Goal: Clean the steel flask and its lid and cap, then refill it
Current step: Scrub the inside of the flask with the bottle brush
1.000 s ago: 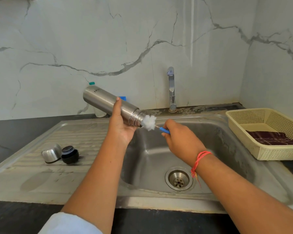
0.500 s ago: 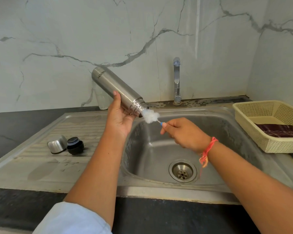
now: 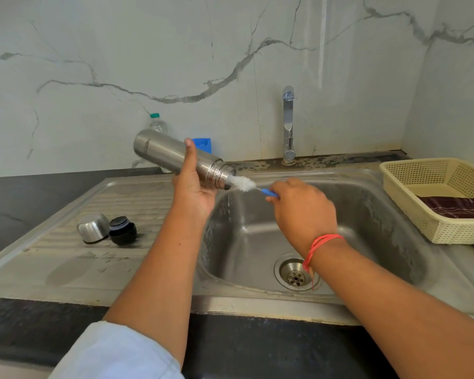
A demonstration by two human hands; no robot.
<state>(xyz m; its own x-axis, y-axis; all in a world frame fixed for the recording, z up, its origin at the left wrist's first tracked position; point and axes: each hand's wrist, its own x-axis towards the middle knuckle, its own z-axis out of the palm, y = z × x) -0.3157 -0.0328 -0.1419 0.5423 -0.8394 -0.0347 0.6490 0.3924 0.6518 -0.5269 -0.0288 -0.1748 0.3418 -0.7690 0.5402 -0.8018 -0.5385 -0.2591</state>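
Nearest, at the bottom left of the frame, a pale sleeve ends above a bare forearm that reaches up toward the middle. A second forearm enters from the bottom right, with a red thread tied round its wrist. Both cross the front rim of a steel sink, whose drain sits low in the basin, just left of the threaded wrist.

On the ribbed draining board at left centre lie the steel cap, tipped on its side, and the black lid, the two touching.

Above the basin's left edge the left hand grips the steel flask, thumb laid up across its body and the other fingers hidden behind it. It is held in the air, tilted, its base toward the upper left and its open mouth down to the right over the basin. The right hand has its fingers curled round the blue handle of a bottle brush, whose white bristles meet the flask's mouth.

At the right edge a cream plastic basket rests beside the basin with a dark cloth in it.

Farther back, a chrome tap rises at the basin's rear. A clear plastic bottle with a green top and a blue object stand behind the flask against the veined marble wall.
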